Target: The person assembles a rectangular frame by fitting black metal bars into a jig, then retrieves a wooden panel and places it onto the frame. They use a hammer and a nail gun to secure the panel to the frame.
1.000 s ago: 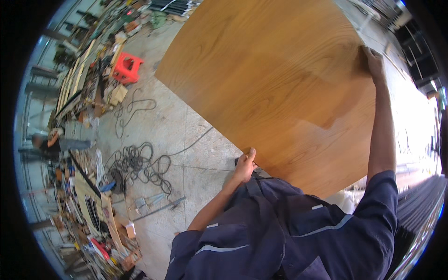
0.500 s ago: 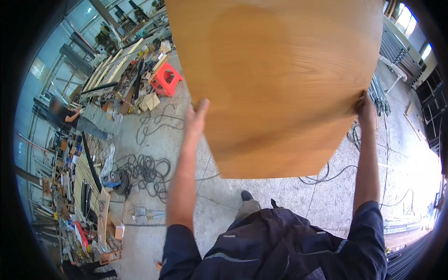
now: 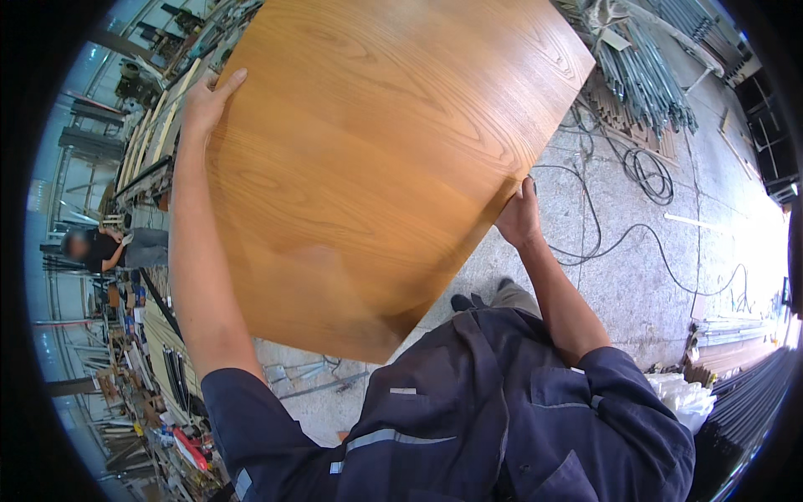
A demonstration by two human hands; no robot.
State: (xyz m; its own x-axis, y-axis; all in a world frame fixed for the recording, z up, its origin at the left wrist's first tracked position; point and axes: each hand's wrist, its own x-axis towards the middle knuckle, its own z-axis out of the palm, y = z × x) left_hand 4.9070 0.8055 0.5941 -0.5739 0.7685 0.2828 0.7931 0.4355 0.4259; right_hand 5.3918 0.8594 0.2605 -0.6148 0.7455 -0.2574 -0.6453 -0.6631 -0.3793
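Observation:
A large flat wood-grain panel [image 3: 360,167], brown and slightly glossy, fills the upper middle in front of my body. Its left edge is gripped by my left hand [image 3: 209,102], the thumb lying on the face and the other fingers hidden behind. Lower on the opposite edge, my right hand [image 3: 520,216] holds the panel with its fingertips near the rim. The panel is tilted, with its lowest corner close to my torso. What lies behind it is hidden.
Black cable [image 3: 648,177] lies looped on the concrete floor [image 3: 619,272] at right. Bundled metal tubes [image 3: 644,84] sit at the upper right, dark rods [image 3: 757,389] at the lower right. Cluttered materials line the left, where another person [image 3: 117,248] stands.
The panel has turned, its lower end swinging left and toward my body. My left hand has moved up and left; my right hand has moved left and a little down.

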